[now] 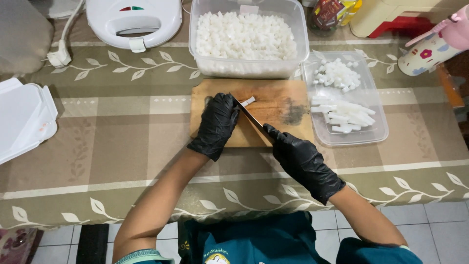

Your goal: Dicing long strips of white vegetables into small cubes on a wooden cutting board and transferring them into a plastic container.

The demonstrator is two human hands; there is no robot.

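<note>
Both my hands wear black gloves over a wooden cutting board (278, 100). My right hand (299, 157) grips a knife (250, 117) whose blade slants up to the left across the board. My left hand (218, 123) presses down on the board just left of the blade, its fingers curled over white strips; one white strip (248, 101) pokes out past the blade's tip. The rest of what lies under the left hand is hidden.
A clear tub (300, 36) heaped with white cubes stands behind the board. A shallow clear tray (378, 132) to the right holds white strips and cubes. A white sandwich maker (134, 19) sits at back left, a white lid (22, 117) at far left, a flowered cup (426, 54) at right.
</note>
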